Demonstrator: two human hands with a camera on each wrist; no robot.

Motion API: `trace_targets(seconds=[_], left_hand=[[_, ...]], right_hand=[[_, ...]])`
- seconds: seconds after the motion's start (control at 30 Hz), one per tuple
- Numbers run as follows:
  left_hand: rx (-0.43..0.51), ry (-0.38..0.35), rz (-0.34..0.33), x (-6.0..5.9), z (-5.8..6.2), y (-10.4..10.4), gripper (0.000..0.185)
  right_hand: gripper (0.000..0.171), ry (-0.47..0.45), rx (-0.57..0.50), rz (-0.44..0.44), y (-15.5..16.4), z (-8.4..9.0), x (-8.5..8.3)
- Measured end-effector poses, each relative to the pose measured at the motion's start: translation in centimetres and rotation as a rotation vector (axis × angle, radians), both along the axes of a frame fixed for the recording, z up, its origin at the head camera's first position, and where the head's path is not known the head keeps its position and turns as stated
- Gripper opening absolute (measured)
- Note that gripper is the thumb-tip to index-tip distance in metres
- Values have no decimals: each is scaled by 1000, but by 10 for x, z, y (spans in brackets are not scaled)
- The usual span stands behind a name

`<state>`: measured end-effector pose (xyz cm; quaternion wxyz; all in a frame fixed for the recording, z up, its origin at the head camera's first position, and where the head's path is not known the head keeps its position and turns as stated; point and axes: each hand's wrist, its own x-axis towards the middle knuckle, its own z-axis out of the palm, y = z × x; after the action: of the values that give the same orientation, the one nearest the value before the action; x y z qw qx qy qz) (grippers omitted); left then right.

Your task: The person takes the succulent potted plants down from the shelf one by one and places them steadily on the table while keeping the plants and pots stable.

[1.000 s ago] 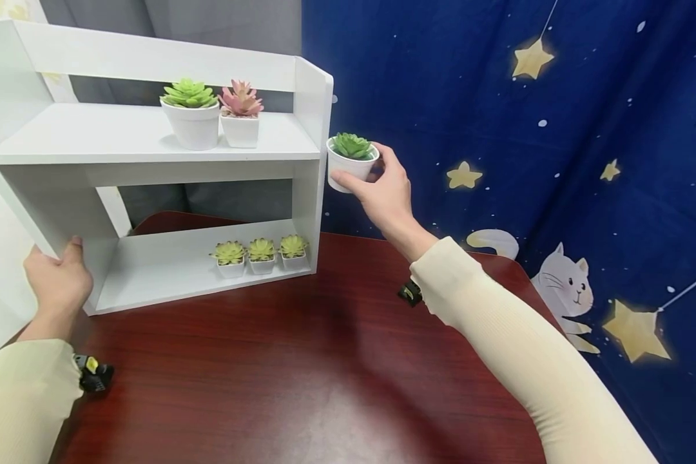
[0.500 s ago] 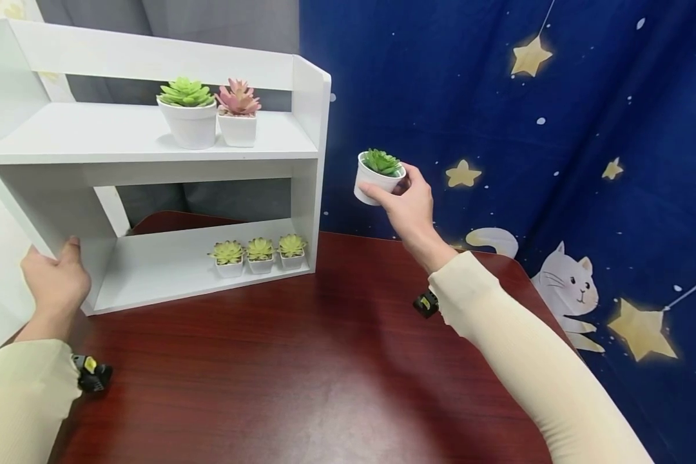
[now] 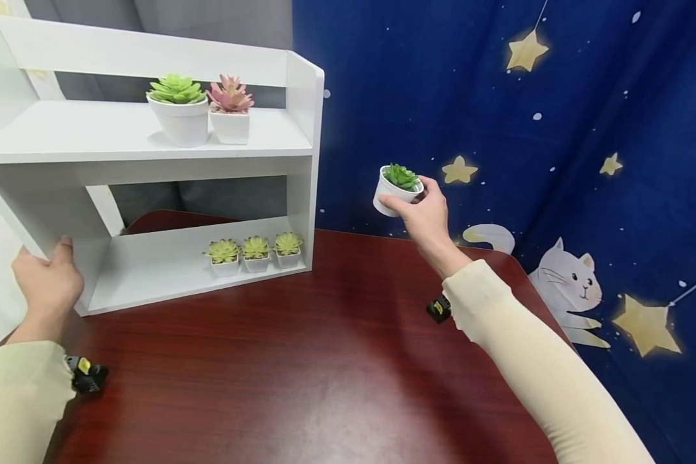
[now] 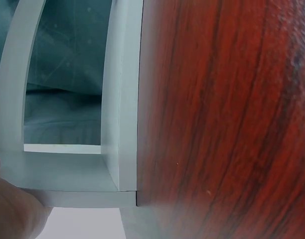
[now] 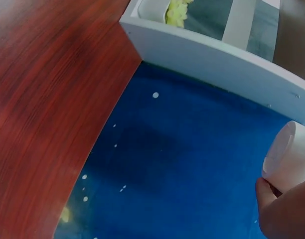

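My right hand holds a potted succulent, green in a round white pot, in the air to the right of the white shelf. The right wrist view shows the white pot at its right edge, with fingers against it. At the shelf's left side panel, my left hand grips the front edge, thumb on the inner face. On the upper board stand a bright green succulent in a round pot and a pink succulent in a square pot. Three small yellow-green succulents line the lower board's right end.
The shelf stands on a dark red wooden table. Behind the table hangs a blue curtain with stars and a cat printed on it. Grey cloth hangs behind the shelf.
My right hand has moved the potted succulent rightward and slightly down, away from the shelf's right side. The left hand keeps its grip on the side panel. The view has shifted slightly.
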<state>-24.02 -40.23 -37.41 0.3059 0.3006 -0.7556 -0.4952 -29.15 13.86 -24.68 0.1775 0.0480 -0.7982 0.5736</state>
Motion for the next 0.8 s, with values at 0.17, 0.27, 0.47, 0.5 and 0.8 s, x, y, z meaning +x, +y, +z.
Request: trace_targets(seconds=[0.17,0.27,0.47,0.5,0.8], left_hand=[[11,3,14,-1,-1,0,52],[28,0,22,-1,-2,-1,52],[70,-25,15,-2,-2,-3,52],[73,-27,12,-2,-3,-3,52],[55,-1,3,-4,-3,-5,51]], right_hand=[[75,-4,88,-39,11,-6,-4],[76,-26,138,-51,19,-11,-7],[81,-93,230,-65,34,-25,-12],[82,-103,246,-71,36,-27,-13],[85,-182,296,-109,56,-53,-14]])
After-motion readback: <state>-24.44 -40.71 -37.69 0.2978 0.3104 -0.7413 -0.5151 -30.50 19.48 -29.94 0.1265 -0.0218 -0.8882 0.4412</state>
